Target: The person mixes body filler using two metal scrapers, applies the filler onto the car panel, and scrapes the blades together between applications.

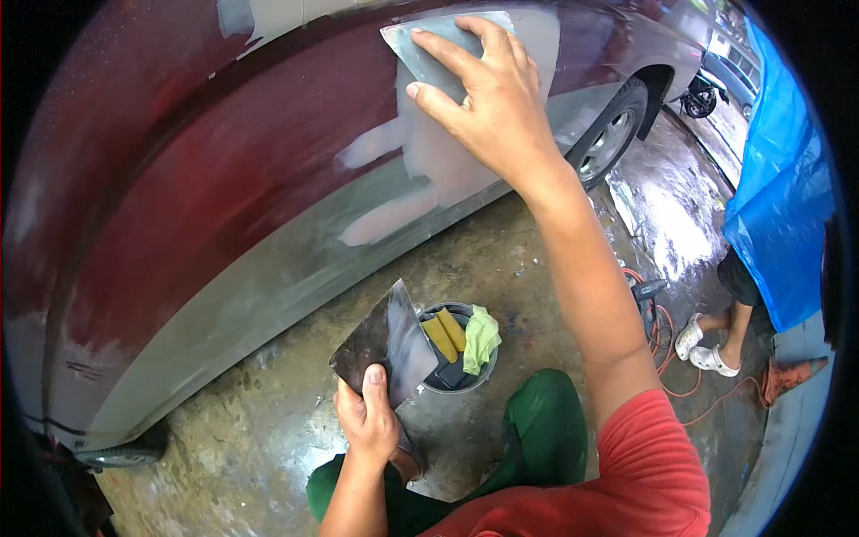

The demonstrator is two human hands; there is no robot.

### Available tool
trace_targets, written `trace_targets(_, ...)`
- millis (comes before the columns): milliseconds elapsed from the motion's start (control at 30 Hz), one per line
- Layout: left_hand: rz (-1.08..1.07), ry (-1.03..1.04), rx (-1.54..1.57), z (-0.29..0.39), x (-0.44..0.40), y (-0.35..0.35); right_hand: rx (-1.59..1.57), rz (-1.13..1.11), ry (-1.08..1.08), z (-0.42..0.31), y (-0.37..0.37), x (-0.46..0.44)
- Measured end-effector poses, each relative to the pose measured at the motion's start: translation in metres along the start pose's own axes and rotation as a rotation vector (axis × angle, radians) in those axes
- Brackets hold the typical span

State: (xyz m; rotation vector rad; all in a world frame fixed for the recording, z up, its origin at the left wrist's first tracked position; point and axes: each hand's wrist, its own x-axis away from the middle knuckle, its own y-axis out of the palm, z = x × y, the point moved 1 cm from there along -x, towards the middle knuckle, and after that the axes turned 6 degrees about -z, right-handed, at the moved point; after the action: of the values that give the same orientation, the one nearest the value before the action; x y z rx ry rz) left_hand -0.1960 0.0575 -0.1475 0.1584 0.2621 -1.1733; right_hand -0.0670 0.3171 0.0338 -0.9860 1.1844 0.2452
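My right hand (501,103) presses a thin, light grey-blue putty spreader (434,58) against the side of a dark red car (224,197), fingers spread over its face and thumb along its lower edge. Around and below it, pale pinkish-grey filler (447,161) covers part of the panel, with two lobes reaching left. Lower down, my left hand (367,421) grips a dark flat plate (371,345) by its near corner, thumb on top. A greyish smear of paste coats the plate's right side. That plate is held above the floor, partly in front of a bucket.
The bucket (461,390) holds yellow blocks (438,337) and a light green cloth (483,340). On the right are a power tool (648,288) with an orange cord, another person's white clogs (713,360), a blue tarp (778,197) and an orange cone (789,381). A car wheel (613,134) stands beyond my forearm.
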Motion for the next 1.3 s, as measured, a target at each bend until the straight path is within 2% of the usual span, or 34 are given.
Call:
trace_targets(167, 0.011, -0.022, 0.029, -0.001, -0.005, 0.003, 0.015, 0.014, -0.03, 0.003, 0.002, -0.013)
trace_targets(267, 0.017, -0.027, 0.073, -0.003, -0.006, 0.002, -0.024, -0.102, 0.006, 0.007, -0.003, -0.021)
trace_targets(400, 0.134, 0.027, 0.032, -0.003, -0.011, 0.0, 0.008, -0.114, -0.012, 0.005, 0.001, -0.011)
trace_targets(500, 0.048, 0.0, 0.064, -0.008, -0.011, -0.012, 0.004, -0.1, -0.016, 0.009, 0.022, 0.017)
trace_targets(633, 0.061, -0.003, 0.078, -0.014, -0.012, -0.019, -0.028, -0.124, 0.016, 0.003, 0.049, 0.068)
trace_targets(767, 0.169, -0.031, 0.031, -0.014, -0.011, -0.019, -0.04, -0.166, 0.044, 0.001, 0.083, 0.122)
trace_targets(967, 0.197, -0.053, 0.08, -0.013, -0.006, -0.017, -0.102, -0.151, 0.09, 0.009, 0.142, 0.204)
trace_targets(1067, 0.14, -0.062, 0.026, -0.015, 0.0, -0.018, -0.113, -0.282, 0.148, 0.005, 0.145, 0.231)
trace_targets(1100, 0.172, -0.111, 0.095, -0.017, 0.0, -0.014, -0.102, -0.335, 0.166, 0.003, 0.141, 0.236)
trace_targets(1200, 0.218, -0.219, 0.231, -0.026, -0.015, 0.0, -0.31, -0.369, 0.269, -0.004, 0.108, 0.246)
trace_targets(1233, 0.207, -0.317, 0.194, -0.026, -0.021, 0.004, -0.504, -0.373, 0.351, -0.008, 0.09, 0.251)
trace_targets(1300, 0.233, -0.378, 0.414, -0.036, -0.032, 0.018, -0.893, -0.376, 0.508, -0.022, 0.04, 0.242)
